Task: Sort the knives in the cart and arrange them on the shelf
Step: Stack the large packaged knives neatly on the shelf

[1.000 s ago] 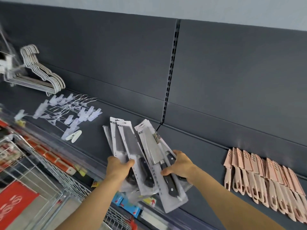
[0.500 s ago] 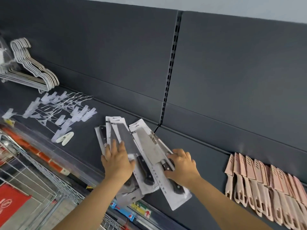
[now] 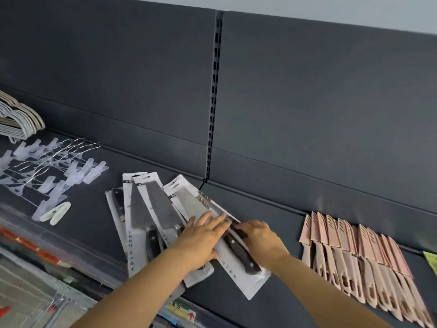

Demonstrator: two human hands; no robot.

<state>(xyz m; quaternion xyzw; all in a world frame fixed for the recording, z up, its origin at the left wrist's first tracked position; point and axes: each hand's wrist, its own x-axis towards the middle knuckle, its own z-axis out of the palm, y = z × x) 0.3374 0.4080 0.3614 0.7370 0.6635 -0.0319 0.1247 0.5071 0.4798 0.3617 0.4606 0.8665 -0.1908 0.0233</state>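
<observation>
Left hand [image 3: 201, 240] lay flat, fingers straight, pressing on the fanned knife packs [image 3: 151, 209], gripping nothing. Right hand [image 3: 262, 237] arched over the right edge of the rightmost pack [image 3: 246, 280], fingers curled onto the dark handle. The thumb was hidden, so I couldn't tell pinch from nudge. The packs sat on the shelf [image 3: 94, 221] just below the foot of the slotted rail [image 3: 214, 91], overlapping and angled, with their hang-holes toward the back. Handling guess: the stiff flat cards are probably glossy and prone to slide over each other. The steel blades likely make them blade-heavy, so the best hold looks like the card edges at the handle end, squaring them flat. Looks: white backing cards, broad grey cleaver-type blades, dark riveted handles, clear film over them. Right of the rail was a row of pink sheathed knives [image 3: 354, 252]. Left of it were clear clips [image 3: 59, 171] and, farther left, hangers [image 3: 19, 119]. The cart [image 3: 28, 299] was low and left of the rail, blurred.
</observation>
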